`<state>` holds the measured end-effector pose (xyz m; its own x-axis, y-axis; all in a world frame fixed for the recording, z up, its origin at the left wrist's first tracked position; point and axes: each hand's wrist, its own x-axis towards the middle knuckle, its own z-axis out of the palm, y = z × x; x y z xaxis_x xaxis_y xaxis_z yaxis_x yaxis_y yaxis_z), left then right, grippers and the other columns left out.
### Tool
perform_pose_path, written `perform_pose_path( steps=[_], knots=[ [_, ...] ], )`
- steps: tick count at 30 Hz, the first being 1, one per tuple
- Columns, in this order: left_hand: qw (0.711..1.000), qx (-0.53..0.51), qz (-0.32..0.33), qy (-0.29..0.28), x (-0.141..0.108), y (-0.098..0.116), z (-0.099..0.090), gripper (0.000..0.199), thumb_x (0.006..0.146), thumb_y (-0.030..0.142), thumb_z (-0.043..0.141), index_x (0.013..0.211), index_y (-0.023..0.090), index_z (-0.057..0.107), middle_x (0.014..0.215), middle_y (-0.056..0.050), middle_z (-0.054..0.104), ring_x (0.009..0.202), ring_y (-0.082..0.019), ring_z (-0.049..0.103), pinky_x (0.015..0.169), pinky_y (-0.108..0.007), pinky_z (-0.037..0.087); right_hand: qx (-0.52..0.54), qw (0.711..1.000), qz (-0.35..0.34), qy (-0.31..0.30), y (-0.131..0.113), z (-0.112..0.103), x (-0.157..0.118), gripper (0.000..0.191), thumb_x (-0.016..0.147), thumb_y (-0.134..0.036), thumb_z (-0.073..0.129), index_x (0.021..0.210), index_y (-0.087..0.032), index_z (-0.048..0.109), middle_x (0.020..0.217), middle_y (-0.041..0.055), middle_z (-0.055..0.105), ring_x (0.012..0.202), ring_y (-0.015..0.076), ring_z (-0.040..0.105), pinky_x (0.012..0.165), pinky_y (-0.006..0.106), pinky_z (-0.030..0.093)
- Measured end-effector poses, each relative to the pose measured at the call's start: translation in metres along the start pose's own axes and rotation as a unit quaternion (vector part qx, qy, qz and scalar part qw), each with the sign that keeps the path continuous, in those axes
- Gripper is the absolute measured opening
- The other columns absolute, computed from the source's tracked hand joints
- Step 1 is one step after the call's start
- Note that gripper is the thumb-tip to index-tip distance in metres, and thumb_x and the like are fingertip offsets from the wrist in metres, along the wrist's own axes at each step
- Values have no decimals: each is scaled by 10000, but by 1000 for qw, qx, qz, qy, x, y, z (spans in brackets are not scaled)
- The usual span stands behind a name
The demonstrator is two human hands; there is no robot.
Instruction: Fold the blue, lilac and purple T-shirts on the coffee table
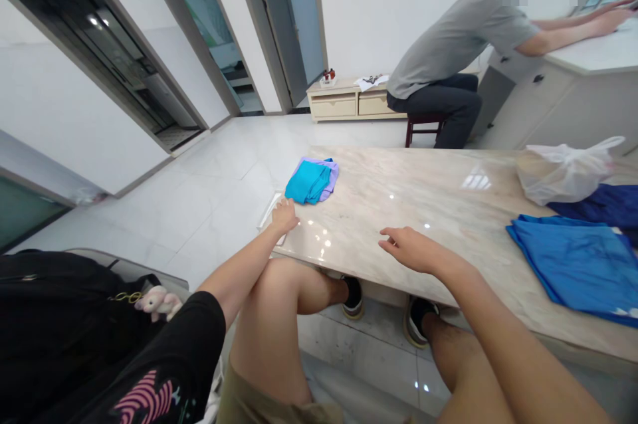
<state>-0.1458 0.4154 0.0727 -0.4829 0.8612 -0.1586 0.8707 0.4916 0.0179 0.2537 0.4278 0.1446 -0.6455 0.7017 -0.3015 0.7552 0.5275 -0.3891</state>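
Note:
My left hand (pixel 285 214) is at the left end of the marble table (pixel 369 211), just below a folded turquoise cloth (pixel 308 182) that lies on a lilac cloth (pixel 333 186). Its fingers are slightly spread and hold nothing I can see; whether they touch the cloth is unclear. Over the middle of the table hovers my right hand (pixel 411 248), empty, with its fingers apart and pointing left. Farther right lies a folded blue cloth (pixel 578 261), away from both hands.
A dark blue cloth (pixel 603 208) and a white plastic bag (pixel 568 171) lie at the table's right. A person in a grey shirt (pixel 448 32) sits on a stool beyond it. At my left is a black backpack (pixel 60 318) with a plush toy (pixel 158 302).

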Motion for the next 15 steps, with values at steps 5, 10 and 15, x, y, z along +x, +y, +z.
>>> perform_pose_path(
  steps=[5, 10, 15],
  knots=[
    [997, -47, 32, 51, 50, 54, -14, 568, 1020, 295, 615, 1557, 166, 479, 1589, -227, 573, 1505, -366, 528, 1199, -418, 446, 0, 1000, 17, 9, 4, 4, -9, 525, 1117, -392, 481, 1524, -127, 680, 1363, 236, 769, 1240, 364, 765, 1035, 435, 579],
    [990, -101, -47, 83, 95, 77, -2, 528, 1014, 287, 635, 1499, 115, 512, 1607, -280, 550, 1479, -391, 553, 1149, -451, 486, 15, 1000, 12, 19, 12, -3, -10, 521, 1102, -428, 496, 1520, -178, 683, 1350, 214, 780, 1229, 381, 767, 1021, 466, 589],
    [978, -173, -60, 99, 104, 67, -10, 272, 1014, 242, 602, 1272, 179, 661, 1355, -176, 748, 1313, -321, 686, 1111, -427, 502, 25, 997, -19, 67, 18, -9, 4, 527, 1095, -461, 529, 1516, -187, 687, 1377, 206, 774, 1285, 382, 742, 1061, 456, 578]
  ],
)
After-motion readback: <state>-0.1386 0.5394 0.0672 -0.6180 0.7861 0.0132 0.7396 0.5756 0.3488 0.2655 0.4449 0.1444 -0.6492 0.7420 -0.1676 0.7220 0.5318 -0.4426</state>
